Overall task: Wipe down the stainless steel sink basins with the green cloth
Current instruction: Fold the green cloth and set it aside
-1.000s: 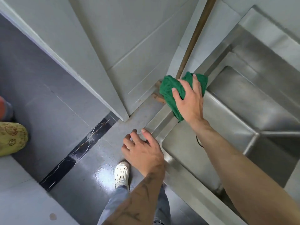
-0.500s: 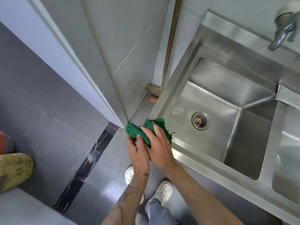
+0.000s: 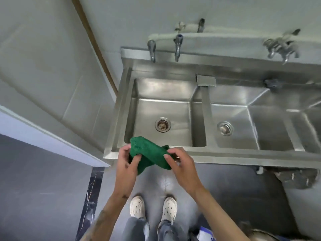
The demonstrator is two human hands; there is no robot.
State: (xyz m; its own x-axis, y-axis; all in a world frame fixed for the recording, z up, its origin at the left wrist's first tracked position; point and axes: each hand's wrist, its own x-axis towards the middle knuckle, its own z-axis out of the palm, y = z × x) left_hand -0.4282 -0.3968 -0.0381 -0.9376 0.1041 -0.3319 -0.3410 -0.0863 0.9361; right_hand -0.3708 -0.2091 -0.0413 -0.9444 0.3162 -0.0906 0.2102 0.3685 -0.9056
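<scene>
Green cloth [image 3: 149, 153] held bunched between both hands, over the near rim of the sink [image 3: 225, 154]. Left hand [image 3: 126, 164] grips its left end, fingers curled; right hand [image 3: 180, 164] pinches its right end. Left basin [image 3: 166, 108] lies just beyond.

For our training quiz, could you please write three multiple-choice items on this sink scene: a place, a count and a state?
1. Where is the green cloth? A. draped on a tap B. at the sink's front rim, by the left basin C. on the floor
2. How many drains show? A. one B. two C. four
3. What holds the cloth? A. nothing B. one hand C. both hands
Answers: B, it overlaps the rim there; B, one in the left basin, one in the next; C, the left hand and right hand both pinch it.
</scene>
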